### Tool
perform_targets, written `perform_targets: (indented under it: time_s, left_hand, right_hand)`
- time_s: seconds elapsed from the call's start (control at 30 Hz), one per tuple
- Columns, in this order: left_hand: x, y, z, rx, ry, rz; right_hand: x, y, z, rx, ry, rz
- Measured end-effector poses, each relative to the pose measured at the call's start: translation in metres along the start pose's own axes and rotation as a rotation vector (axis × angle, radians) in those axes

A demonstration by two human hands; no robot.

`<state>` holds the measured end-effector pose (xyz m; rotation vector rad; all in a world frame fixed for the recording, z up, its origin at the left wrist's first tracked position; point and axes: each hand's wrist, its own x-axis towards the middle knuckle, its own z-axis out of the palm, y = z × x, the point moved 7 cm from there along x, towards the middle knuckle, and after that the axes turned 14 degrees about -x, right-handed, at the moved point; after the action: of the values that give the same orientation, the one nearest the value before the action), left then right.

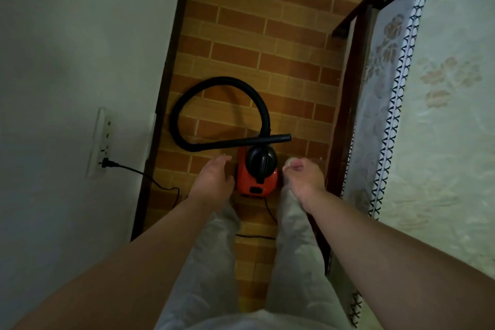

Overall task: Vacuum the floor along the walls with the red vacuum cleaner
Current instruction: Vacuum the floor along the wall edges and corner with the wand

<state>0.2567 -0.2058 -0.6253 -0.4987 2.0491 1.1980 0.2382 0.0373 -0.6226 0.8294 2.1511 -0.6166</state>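
A small red vacuum cleaner (pixel 257 173) with a black top and handle stands on the brick-patterned floor (pixel 267 35) just ahead of my legs. Its black hose (pixel 187 99) loops away and back, and the rigid black nozzle tube (pixel 257 140) lies across the top of the body. My left hand (pixel 213 179) hovers at the vacuum's left side, fingers relaxed and holding nothing. At its right side is my right hand (pixel 302 178), fingers loosely curled and empty. Neither hand touches the vacuum.
A white wall (pixel 80 48) with a dark skirting board (pixel 166 88) runs along the left. The black power cord (pixel 150 179) is plugged into a wall socket strip (pixel 100 142) and trails across the floor behind the vacuum. A dark-framed bed (pixel 351 88) with a patterned mattress (pixel 442 88) fills the right.
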Motion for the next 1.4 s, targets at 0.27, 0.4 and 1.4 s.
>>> perform_targets:
  time_s: [0.27,0.4,1.4]
  left_hand:
    - [0.113,-0.035,0.056,0.028,0.022,-0.088]
    - [0.159,-0.044,0.091,0.025,-0.002,-0.095]
    - [0.260,-0.053,0.101,0.171,0.142,0.279]
  right_hand:
    - [0.127,0.019,0.062,0.037,-0.124,0.105]
    - [0.189,0.037,0.093,0.085,-0.174,0.165]
    - [0.190,-0.028,0.022,0.735,0.022,-0.189]
